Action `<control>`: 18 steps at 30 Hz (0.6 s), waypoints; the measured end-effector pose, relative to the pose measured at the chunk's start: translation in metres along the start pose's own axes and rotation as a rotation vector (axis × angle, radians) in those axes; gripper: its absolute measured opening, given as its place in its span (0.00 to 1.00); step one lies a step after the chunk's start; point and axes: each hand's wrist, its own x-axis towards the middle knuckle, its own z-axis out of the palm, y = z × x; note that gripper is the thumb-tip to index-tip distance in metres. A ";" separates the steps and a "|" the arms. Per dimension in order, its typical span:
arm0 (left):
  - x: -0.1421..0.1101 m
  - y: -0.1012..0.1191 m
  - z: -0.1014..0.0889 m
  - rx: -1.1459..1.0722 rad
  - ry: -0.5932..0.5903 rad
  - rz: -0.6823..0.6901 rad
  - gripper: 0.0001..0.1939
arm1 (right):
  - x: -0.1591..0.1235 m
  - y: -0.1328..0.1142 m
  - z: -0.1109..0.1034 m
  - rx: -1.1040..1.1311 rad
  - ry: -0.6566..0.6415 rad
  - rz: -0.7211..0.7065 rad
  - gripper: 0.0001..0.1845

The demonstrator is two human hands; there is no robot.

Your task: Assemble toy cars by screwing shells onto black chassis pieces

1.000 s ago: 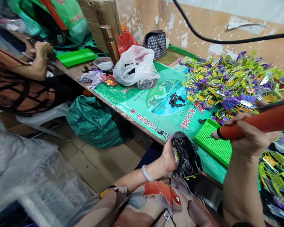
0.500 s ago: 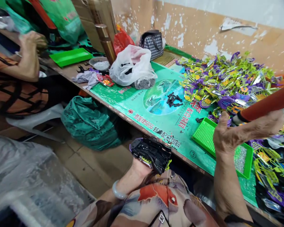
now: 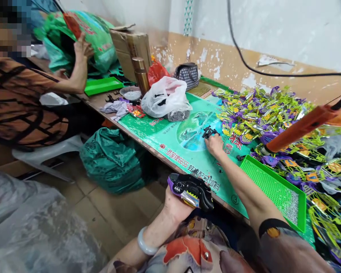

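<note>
My left hand [image 3: 177,204] holds a toy body of black plastic [image 3: 191,189] with purple, silver and yellow-green edges, just off the table's front edge. Its fingers wrap it from below. Out over the green table covering, my right hand [image 3: 215,146] is closed at a small pile of black plastic parts [image 3: 209,132], its fingertips partly hidden among them. To the right of my right forearm, an orange-red electric screwdriver [image 3: 299,131] hangs from a black cord. Below it lies a green tray [image 3: 261,180] with small silver screws [image 3: 291,206] at its near end.
Yellow-green, purple and silver toy parts [image 3: 255,110] are heaped at right. Further left stand a white plastic bag [image 3: 166,94], a copper-coloured flask [image 3: 141,77] and a checked bag [image 3: 187,76]. A co-worker [image 3: 31,98] sits at left. A dark green sack [image 3: 110,159] rests on the floor.
My right hand has moved from beside the screwdriver to the black parts on the table. The toy body in my left hand has tilted, showing its side. The co-worker's arm has risen.
</note>
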 end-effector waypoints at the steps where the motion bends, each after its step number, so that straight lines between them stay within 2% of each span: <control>1: 0.001 0.001 0.003 -0.015 0.002 0.035 0.21 | -0.001 -0.002 0.003 0.000 -0.001 0.005 0.23; 7: 0.010 0.006 0.009 -0.055 -0.016 0.130 0.22 | -0.022 -0.002 0.005 0.026 -0.015 -0.018 0.18; 10: 0.017 0.006 0.010 -0.032 -0.031 0.174 0.28 | -0.042 0.009 -0.004 0.038 -0.002 -0.024 0.16; 12: 0.021 0.007 0.013 -0.013 -0.055 0.206 0.32 | -0.059 0.018 -0.013 0.087 0.052 -0.035 0.14; 14: 0.025 0.006 0.017 -0.010 -0.075 0.240 0.33 | -0.081 0.026 -0.023 0.335 0.109 -0.018 0.10; 18: 0.034 -0.004 0.024 -0.013 -0.077 0.258 0.28 | -0.141 0.024 -0.038 1.163 0.064 0.124 0.14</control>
